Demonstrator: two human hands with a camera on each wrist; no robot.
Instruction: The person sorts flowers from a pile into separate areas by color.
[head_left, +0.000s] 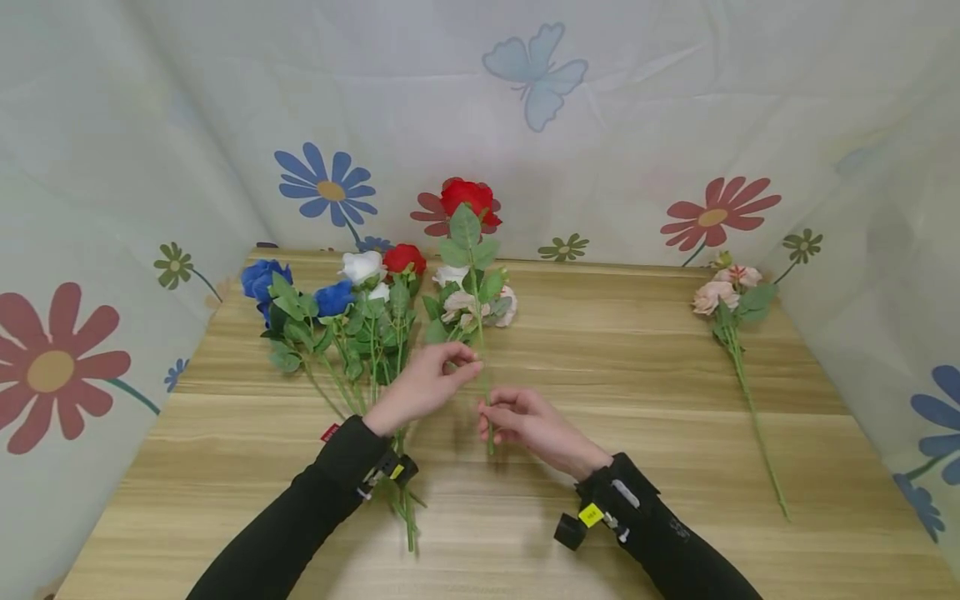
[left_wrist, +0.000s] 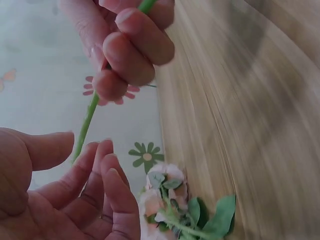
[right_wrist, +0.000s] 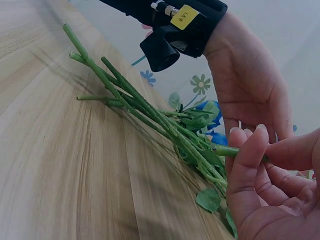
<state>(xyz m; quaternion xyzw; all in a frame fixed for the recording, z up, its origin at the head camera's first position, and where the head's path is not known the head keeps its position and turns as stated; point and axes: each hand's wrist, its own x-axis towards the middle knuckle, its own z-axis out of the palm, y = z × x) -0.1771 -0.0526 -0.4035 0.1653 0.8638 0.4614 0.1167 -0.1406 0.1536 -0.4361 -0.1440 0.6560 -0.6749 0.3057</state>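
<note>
A red rose on a long green stem with leaves stands nearly upright over the middle of the table. Low on this stem, the thumb and fingers of my right hand pinch it, as the right wrist view also shows with the stem end sticking out. Higher up, my left hand is beside the stem. In the left wrist view, the left thumb and fingers are parted around the stem, without a visible pinch.
Left of the hands lies a bunch with blue roses, white roses and another red rose, stems toward me. Pale pink flowers lie behind the held stem. A pink flower stem lies far right. Printed curtains surround the table.
</note>
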